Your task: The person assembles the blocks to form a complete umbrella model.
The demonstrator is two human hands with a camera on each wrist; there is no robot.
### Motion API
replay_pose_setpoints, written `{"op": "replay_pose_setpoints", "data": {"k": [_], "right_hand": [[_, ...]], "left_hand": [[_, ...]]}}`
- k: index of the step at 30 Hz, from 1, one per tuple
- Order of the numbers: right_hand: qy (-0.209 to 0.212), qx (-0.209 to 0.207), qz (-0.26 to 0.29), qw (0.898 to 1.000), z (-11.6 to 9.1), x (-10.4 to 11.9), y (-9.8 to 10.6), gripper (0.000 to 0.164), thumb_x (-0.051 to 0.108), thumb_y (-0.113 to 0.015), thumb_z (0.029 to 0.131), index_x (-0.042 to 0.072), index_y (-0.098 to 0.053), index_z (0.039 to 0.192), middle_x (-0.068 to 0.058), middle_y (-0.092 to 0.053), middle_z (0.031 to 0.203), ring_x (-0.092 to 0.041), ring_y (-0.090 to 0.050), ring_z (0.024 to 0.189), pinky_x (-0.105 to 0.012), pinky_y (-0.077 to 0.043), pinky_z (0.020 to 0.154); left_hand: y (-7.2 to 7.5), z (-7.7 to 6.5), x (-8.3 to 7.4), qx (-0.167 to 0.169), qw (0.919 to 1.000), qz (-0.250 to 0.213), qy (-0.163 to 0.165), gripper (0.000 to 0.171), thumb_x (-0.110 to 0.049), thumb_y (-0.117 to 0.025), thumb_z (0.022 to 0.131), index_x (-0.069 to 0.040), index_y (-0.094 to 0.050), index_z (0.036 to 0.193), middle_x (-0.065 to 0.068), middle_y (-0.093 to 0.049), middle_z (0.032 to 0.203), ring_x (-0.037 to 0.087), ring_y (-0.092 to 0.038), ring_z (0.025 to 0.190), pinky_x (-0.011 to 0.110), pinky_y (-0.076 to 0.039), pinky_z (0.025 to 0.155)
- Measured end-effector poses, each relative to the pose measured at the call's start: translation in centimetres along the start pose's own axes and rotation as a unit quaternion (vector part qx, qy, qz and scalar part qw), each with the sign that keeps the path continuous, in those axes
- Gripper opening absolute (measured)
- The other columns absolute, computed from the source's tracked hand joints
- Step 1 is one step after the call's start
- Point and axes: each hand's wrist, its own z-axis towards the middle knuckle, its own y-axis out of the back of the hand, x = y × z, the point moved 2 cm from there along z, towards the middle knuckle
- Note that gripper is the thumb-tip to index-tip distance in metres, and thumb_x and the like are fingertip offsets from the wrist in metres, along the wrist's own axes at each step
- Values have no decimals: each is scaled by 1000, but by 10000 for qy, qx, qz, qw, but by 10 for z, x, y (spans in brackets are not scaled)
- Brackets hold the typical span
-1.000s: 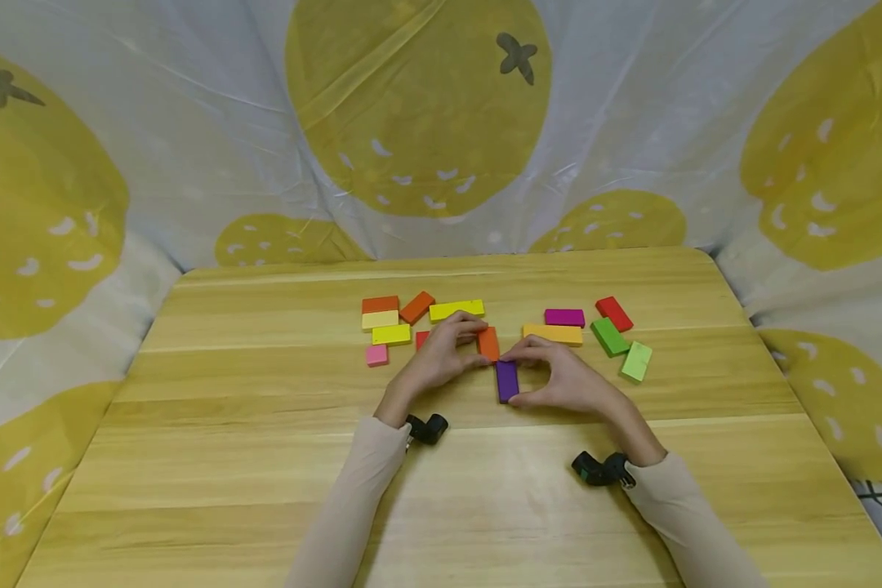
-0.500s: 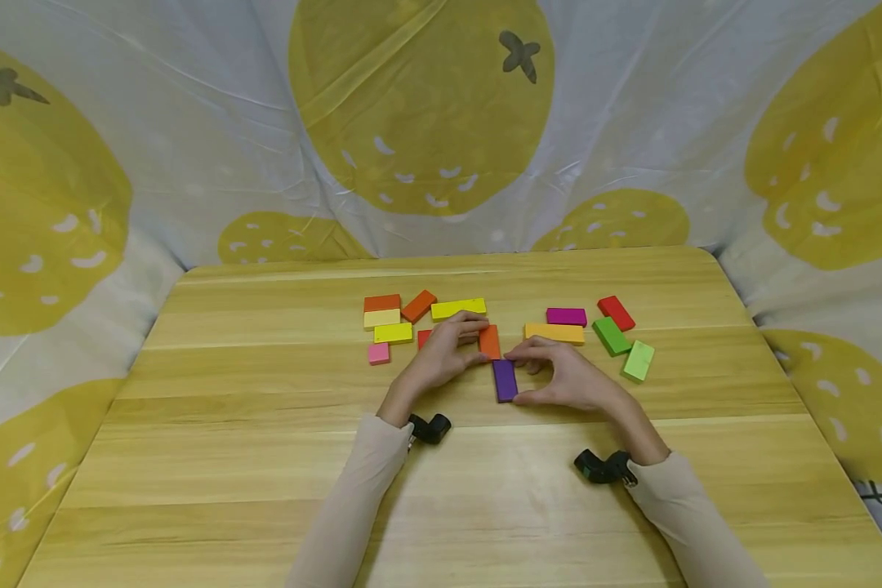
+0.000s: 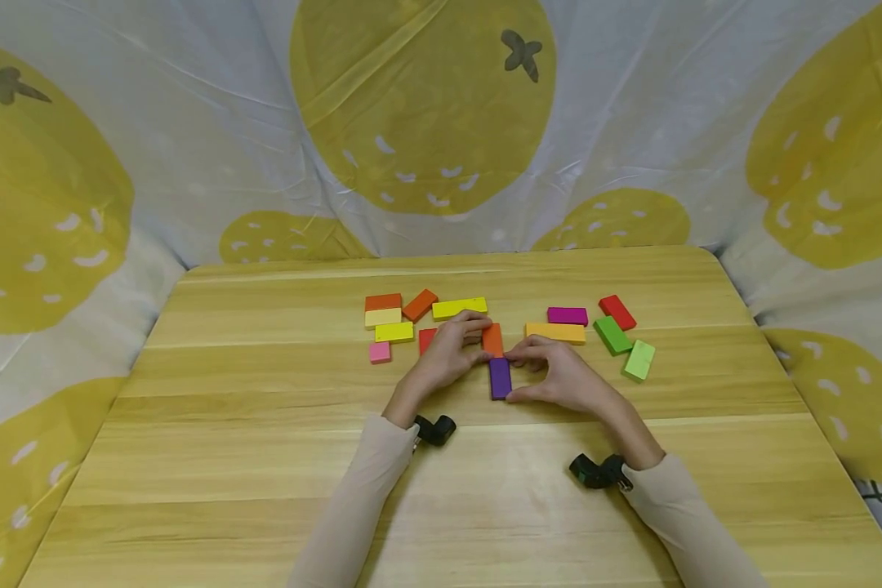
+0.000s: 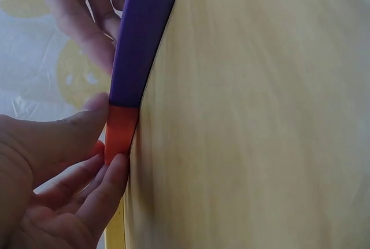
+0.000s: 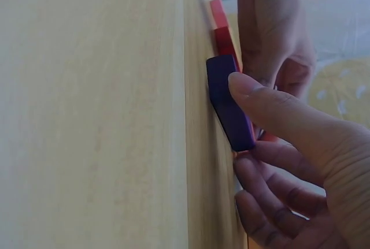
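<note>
In the head view, an orange block (image 3: 492,340) and a purple block (image 3: 500,379) lie end to end on the table, the purple one nearer me. My left hand (image 3: 447,353) pinches the orange block between thumb and fingers. In the left wrist view the ends of the orange block (image 4: 120,130) and purple block (image 4: 139,47) meet. My right hand (image 3: 564,376) holds the purple block from the right, its thumb near the close end and fingers by the seam. The right wrist view shows that thumb against the purple block (image 5: 228,104). A red block (image 3: 427,339) is partly hidden behind my left hand.
Left of the hands lie a pink cube (image 3: 380,352), a short yellow block (image 3: 394,332), a cream block (image 3: 383,318) and orange blocks. A long yellow block (image 3: 459,308) lies behind. To the right are amber (image 3: 554,332), magenta (image 3: 567,316), red (image 3: 617,312) and green blocks (image 3: 613,335).
The purple block has shifted left and straightened, so it now lines up with the orange block. My right hand moved slightly left with it; the left hand stays on the orange block.
</note>
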Motion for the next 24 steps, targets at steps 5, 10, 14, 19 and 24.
{"op": "replay_pose_setpoints", "data": {"k": [5,10,14,19,24], "right_hand": [[31,-95,-253,9996,1,2,-2,56,31,-94,76,9,-75,124,-3,-69,119,-16,-61,100,-34,-54,87],[29,-124,-379,9992,1,3,-3,55,33,-94,76,9,-76,122,-4,-68,119,-16,-61,101,-35,-54,88],[77,-156,-386,9991,1,3,-3,51,32,-94,76,8,-77,117,-4,-67,118,-17,-61,101,-36,-54,88],[210,-173,-327,9991,1,4,-4,42,32,-93,76,8,-79,108,-5,-67,116,-20,-62,104,-42,-54,91],[258,-153,-288,9991,2,4,-4,40,31,-93,77,9,-79,107,-4,-66,115,-19,-61,104,-42,-53,90]], "left_hand": [[-1,0,0,33,9996,-263,125,50,1,-71,95,6,-57,143,17,-52,149,35,-61,134,40,-53,110],[-1,-1,0,44,9989,-418,229,49,3,-69,96,5,-57,143,16,-51,150,35,-61,133,40,-54,108],[-1,0,-1,44,9990,-381,240,49,3,-69,96,5,-56,143,16,-51,150,35,-62,133,39,-54,107],[-2,0,0,59,9990,-391,229,50,4,-69,96,6,-56,144,16,-50,151,35,-61,133,39,-54,108],[-1,0,2,146,9984,-515,193,52,1,-70,96,5,-54,146,16,-49,153,36,-59,136,40,-52,110]]}}
